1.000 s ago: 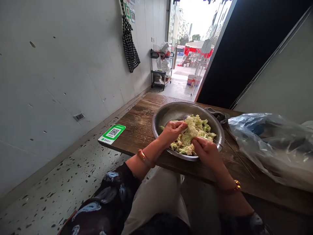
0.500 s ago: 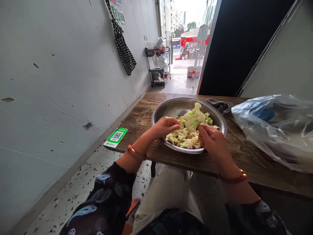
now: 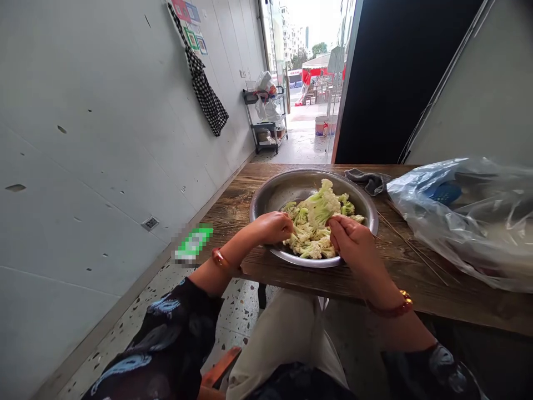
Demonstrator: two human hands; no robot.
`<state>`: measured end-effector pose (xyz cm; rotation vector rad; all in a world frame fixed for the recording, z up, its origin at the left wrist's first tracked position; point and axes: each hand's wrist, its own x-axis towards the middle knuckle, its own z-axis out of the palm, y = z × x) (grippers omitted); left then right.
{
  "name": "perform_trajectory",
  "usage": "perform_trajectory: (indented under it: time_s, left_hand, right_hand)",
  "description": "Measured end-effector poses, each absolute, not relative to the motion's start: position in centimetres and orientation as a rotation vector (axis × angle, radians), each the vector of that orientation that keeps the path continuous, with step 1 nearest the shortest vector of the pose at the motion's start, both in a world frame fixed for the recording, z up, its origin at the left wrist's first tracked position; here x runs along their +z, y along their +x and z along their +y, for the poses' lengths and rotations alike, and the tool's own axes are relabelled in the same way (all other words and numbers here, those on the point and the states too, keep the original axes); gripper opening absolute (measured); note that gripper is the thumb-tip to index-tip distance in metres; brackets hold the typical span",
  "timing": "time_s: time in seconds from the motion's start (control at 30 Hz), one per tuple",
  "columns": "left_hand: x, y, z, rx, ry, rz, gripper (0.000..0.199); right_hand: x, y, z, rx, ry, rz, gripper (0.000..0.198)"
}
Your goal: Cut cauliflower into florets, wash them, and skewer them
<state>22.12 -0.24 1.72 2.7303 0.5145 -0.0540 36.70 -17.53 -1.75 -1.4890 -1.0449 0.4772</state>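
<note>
A wide metal bowl [image 3: 261,194] on the wooden table holds a heap of cut cauliflower pieces [image 3: 310,247]. My right hand [image 3: 352,239] is over the bowl's right side, thumb and fingers pinched at the lower end of a large upright piece of cauliflower [image 3: 323,203]. Whether a thin stick runs inside that grip is hidden. At the left of the heap, my left hand [image 3: 275,228] reaches over the near rim with its fingers curled in against the pieces. Its fingertips are mostly out of sight, so what they hold cannot be made out.
Thin sticks [image 3: 416,250] lie on the table [image 3: 229,211] right of the bowl. Farther right is a clear plastic bag [image 3: 466,222] with something blue inside. A dark cloth [image 3: 370,180] lies behind the bowl. At the left corner is a green-and-white card [image 3: 194,244].
My left hand has lowered from above the heap down to the pieces, its fingers curling in. My right hand keeps the cauliflower up. The view has shifted slightly.
</note>
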Motion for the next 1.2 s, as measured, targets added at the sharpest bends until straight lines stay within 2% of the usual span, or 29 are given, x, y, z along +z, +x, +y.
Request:
perform_trajectory:
  time_s: [0.13,0.33,0.47,0.63,1.0,1.2]
  left_hand:
    - [1.7,21.6,0.0,0.231,2.278,0.622,0.013]
    - [2.3,22.2,-0.8,0.486,1.484,0.524,0.033]
    - [2.1,23.1,-1.0,0.547,1.216,0.455,0.041]
    - [1.6,23.4,-1.2,0.612,1.116,0.427,0.043]
    - [1.0,22.9,-1.1,0.787,1.207,0.515,0.036]
    - [1.0,22.6,-1.4,0.760,1.150,0.507,0.045]
  right_hand:
    - [-1.9,36.7,-17.4,0.458,-1.480,-1.016,0.036]
    - [-2.1,36.7,-17.5,0.503,-1.461,-0.996,0.038]
    - [-2.1,36.7,-17.7,0.574,-1.476,-0.997,0.041]
    - [-1.8,36.6,-17.7,0.637,-1.466,-0.983,0.044]
    - [-1.2,36.6,-17.5,0.715,-1.477,-0.979,0.043]
    - [-1.3,36.5,-17.5,0.741,-1.485,-0.969,0.042]
